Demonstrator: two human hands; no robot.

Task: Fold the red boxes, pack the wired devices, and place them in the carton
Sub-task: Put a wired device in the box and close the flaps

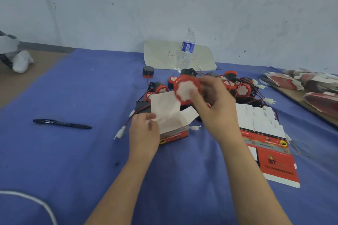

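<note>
Your right hand (214, 109) is blurry — it grips a wired device (186, 90). Your left hand (144, 133) holds the open red box (173, 135) on the blue desk (73, 151) — pale wall (109, 5) behind.

An open box (173, 131) is sitting on the table (73, 151), the left hand (144, 133) gripping its left wall, the right hand (217, 111) holding a wired device (186, 90) just above it. More devices (241, 88) are lying behind, flattened boxes (270, 157) to its right, a pen (62, 124) well left, a bottle (187, 49) standing farthest back.
</note>
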